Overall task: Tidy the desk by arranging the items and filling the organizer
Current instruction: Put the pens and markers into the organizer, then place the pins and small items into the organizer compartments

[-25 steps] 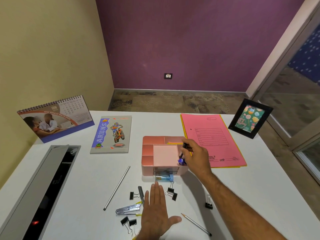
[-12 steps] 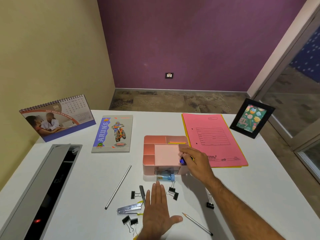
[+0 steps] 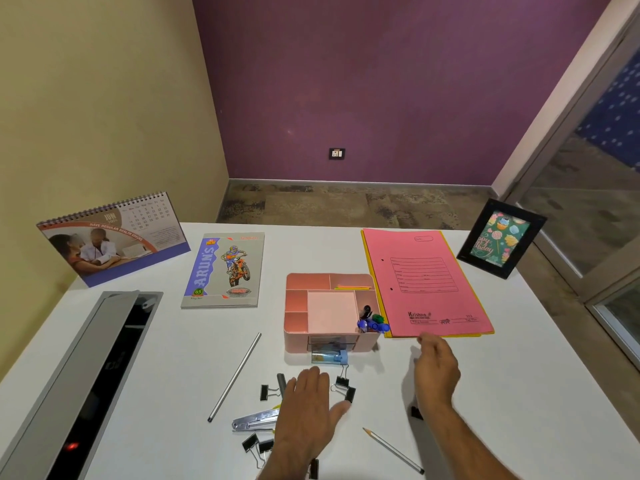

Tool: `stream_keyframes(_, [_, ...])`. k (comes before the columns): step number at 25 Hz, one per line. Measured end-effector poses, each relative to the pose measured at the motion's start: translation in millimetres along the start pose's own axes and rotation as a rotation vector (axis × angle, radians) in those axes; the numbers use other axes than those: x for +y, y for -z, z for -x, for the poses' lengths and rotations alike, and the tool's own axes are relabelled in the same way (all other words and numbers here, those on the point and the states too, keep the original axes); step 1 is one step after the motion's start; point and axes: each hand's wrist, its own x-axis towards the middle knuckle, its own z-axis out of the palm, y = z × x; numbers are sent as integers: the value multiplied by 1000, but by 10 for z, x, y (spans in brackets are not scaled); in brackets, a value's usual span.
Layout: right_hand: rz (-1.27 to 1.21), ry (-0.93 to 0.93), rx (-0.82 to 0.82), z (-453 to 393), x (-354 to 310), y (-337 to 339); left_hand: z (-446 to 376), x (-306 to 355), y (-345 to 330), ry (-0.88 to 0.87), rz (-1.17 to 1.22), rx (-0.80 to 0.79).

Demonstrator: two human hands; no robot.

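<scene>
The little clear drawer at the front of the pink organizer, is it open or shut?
Partly open. The clear drawer juts out from the front wall of the pink plastic desk organizer, with something blue inside at its front.

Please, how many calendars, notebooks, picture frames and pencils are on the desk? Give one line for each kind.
Calendar: 1
Notebook: 1
Picture frame: 1
Pencils: 2
Total: 5

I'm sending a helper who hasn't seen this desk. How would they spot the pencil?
Start at the pink organizer mid-desk, then come toward the near edge, right of the left hand. The pencil lies diagonally there; unlike the plain rod to the left, it has a sharpened tip.
</scene>
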Motion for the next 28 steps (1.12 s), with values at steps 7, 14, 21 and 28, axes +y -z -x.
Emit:
stream_keyframes(7, [61,-7,-83,371,348,51,-258,-57,173,50,-2,8])
stream_keyframes(14, [176,144,-212,541,299,9,-254,-124,169,53,-21,15])
stream_keyframes(21, [62,192,-482,861,-124,-175,-54,-55,320,7,392,275])
stream_keyframes(28, [30,289,-570,931,-517,-419,-39,-302,497,-30,644,400])
